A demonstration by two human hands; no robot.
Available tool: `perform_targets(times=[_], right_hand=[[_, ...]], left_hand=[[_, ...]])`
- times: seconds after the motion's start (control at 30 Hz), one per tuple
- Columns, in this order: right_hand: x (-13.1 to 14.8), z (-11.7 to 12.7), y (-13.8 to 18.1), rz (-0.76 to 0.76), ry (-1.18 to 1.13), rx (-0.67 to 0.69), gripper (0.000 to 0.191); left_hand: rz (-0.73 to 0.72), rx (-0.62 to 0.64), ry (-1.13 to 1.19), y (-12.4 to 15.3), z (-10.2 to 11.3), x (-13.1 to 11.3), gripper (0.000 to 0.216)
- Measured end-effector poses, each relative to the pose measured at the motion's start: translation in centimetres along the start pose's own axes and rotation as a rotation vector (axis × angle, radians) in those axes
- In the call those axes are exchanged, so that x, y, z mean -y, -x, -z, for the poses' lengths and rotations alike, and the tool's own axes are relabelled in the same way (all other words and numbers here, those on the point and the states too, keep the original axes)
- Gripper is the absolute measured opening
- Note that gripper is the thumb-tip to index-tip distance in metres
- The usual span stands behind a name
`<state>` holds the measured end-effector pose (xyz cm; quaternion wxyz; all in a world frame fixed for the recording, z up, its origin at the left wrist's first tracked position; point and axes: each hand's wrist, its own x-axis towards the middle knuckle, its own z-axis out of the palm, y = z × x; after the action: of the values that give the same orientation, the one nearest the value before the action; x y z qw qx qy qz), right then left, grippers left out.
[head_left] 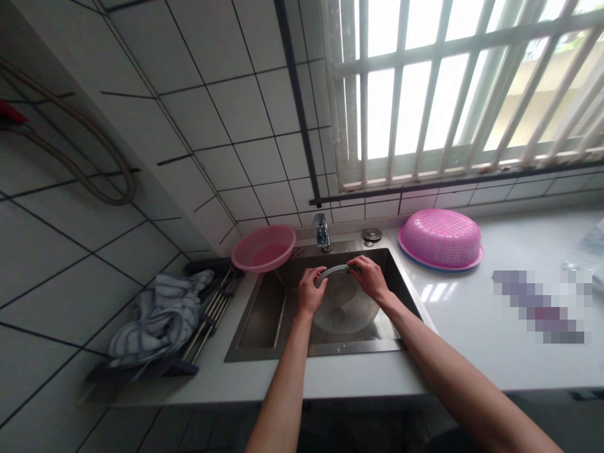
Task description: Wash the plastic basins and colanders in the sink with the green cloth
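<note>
Both of my hands grip the far rim of a round metal mesh strainer (346, 308) over the steel sink (255, 318). My left hand (312, 290) pinches the rim on its left side, thumb and fingers closed round it. On the right part of the rim, my right hand (369, 277) has its fingers closed over the edge. The strainer is tilted, its mesh side facing me, and no food shows in it. Whether its lower edge touches the sink floor I cannot tell. Behind the sink stands a chrome faucet (321, 230).
A pink basin (264, 248) sits at the sink's back left corner. On the right counter lies an upturned pink colander (441, 239) with a blue rim below. A striped towel (160, 318) rests on a dark folding rack (212, 314) at left. A round drain plug (372, 234) lies behind the sink.
</note>
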<state>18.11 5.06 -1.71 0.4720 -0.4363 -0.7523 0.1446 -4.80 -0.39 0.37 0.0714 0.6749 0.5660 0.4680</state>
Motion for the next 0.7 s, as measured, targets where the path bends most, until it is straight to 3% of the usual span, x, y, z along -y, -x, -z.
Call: perform_targets(times=[0.2, 0.43, 0.53, 0.7], right_hand=[[1.1, -0.7, 0.3, 0.035, 0.009, 0.065, 0.019], [2.9, -1.9, 0.4, 0.145, 0.048, 0.141, 0.018], [1.9, -1.5, 0.1, 0.087, -0.017, 0.09, 0.016], [-1.7, -0.6, -0.2, -0.154, -0.167, -0.06, 0.017]], left_hand=[[-0.03, -0.02, 0.025, 0.2, -0.2, -0.6, 0.022], [-0.078, 0.069, -0.01, 0.7, -1.1, -1.1, 0.021], [-0.048, -0.002, -0.012, 0.5, -0.6, -0.9, 0.019], [0.009, -0.177, -0.046, -0.2, 0.4, 0.4, 0.028]])
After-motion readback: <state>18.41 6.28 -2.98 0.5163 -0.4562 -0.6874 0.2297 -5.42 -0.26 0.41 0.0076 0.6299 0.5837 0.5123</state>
